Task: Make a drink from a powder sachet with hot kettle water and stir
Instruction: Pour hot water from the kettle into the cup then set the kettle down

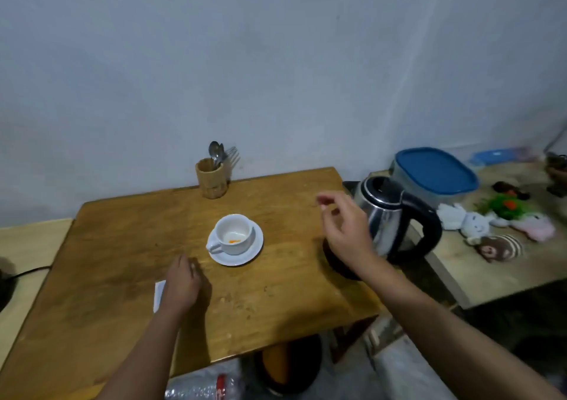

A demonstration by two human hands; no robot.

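A white cup (234,234) stands on a white saucer (245,257) in the middle of the wooden table (122,246); a little orange powder lies in its bottom. My left hand (182,283) rests on the table left of the saucer, over a white sachet (159,294) that is mostly hidden; whether it grips it is unclear. My right hand (346,228) hovers open, fingers apart, just left of the steel kettle (389,215) with a black handle, which sits on its dark base (336,261) at the table's right edge.
A wooden holder (211,178) with spoons and forks stands at the back by the wall. To the right a lower table carries a blue-lidded box (435,172) and soft toys (491,231). A black cable (27,272) runs at the left. A plastic bottle (202,389) lies below.
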